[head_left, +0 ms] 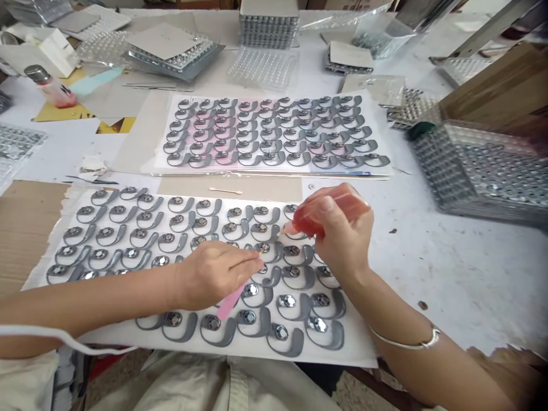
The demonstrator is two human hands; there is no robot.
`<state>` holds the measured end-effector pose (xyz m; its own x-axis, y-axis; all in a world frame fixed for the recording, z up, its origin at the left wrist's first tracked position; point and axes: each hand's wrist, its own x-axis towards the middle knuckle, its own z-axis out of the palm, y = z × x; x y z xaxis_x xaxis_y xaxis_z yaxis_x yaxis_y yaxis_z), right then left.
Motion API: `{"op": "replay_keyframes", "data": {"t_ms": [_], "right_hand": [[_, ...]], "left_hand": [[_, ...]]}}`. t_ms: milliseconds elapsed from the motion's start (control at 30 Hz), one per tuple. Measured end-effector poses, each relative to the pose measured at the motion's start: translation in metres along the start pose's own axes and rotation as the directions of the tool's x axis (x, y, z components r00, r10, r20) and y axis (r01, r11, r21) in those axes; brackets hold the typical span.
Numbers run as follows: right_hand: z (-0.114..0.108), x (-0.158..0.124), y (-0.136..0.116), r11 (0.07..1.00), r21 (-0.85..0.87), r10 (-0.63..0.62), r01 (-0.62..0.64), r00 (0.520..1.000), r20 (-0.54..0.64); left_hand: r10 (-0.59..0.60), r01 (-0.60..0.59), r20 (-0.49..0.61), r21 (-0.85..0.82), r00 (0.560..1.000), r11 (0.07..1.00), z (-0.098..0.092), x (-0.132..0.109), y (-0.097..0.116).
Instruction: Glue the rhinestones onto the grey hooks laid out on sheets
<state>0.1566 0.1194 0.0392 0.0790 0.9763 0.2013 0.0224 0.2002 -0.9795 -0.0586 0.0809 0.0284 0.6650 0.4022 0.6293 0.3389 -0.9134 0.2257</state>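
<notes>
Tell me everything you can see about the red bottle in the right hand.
The translucent red plastic squeeze bottle is gripped in the person's right hand, the fingers and thumb wrapped around its body, which hides much of it. It lies tilted, its wide end up and to the right, and tapers to a narrow pale nozzle aimed down at the rows of grey curved pieces with shiny round centres. Whether the tip touches them cannot be told.

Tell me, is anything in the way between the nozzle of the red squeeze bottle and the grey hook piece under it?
Nothing visible stands in the way. The nozzle of the red squeeze bottle, held in the right hand, points down at the grey hook piece just below it. The left hand, holding a pink stick, is off to the side.
</notes>
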Motion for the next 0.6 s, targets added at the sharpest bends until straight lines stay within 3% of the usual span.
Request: {"op": "replay_keyframes", "data": {"t_ms": [100,433,600], "right_hand": [[0.001,-0.006,0.004,0.997,-0.047,-0.057,0.057,0.998,0.003],[0.002,-0.013,0.013,0.990,-0.133,-0.020,0.036,0.992,0.122],[0.003,-0.014,0.014,0.972,-0.179,-0.122,0.150,0.980,0.154]], "left_hand": [[0.001,-0.001,0.012,0.033,1.000,0.999,0.003,0.001,0.002],[-0.028,0.021,0.100,0.072,0.995,0.997,0.005,0.001,0.007],[0.063,-0.102,0.172,0.232,0.983,0.967,0.006,0.002,0.012]]}}
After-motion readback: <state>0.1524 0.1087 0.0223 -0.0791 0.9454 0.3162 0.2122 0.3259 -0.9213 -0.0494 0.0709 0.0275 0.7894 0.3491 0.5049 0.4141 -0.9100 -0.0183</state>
